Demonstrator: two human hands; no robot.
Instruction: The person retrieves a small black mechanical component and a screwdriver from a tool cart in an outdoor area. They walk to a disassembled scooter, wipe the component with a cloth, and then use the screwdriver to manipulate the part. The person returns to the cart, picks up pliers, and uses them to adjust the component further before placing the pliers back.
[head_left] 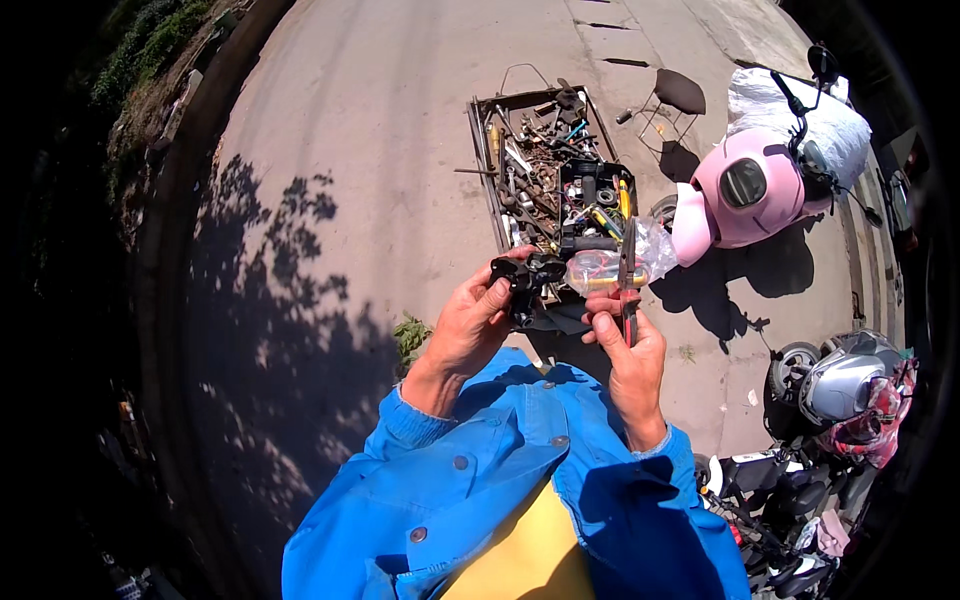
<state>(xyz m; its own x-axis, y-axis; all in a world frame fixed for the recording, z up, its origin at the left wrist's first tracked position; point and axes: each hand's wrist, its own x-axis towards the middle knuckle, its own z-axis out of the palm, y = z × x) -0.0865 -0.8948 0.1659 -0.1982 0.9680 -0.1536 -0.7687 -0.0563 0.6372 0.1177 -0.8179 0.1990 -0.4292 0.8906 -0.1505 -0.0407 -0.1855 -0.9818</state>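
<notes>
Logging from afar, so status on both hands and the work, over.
Left hand gripping black part. Right hand holding red-handled tool. Clear plastic bag shows close by the tool; whether they touch, can't tell.

The jacket (455, 455) is bright blue, the shirt (525, 550) yellow. The held part (522, 285) is black; the plier-like tool (627, 268) shows dark grey blades and red handles. Loose tools (517, 158) are mostly rusty brown and steel grey. One scooter (755, 190) is pink, another motorbike (848, 388) silver, the sheet (842, 135) white. Dark, leafy shadows dapple the greyish-beige pavement (350, 110).
</notes>
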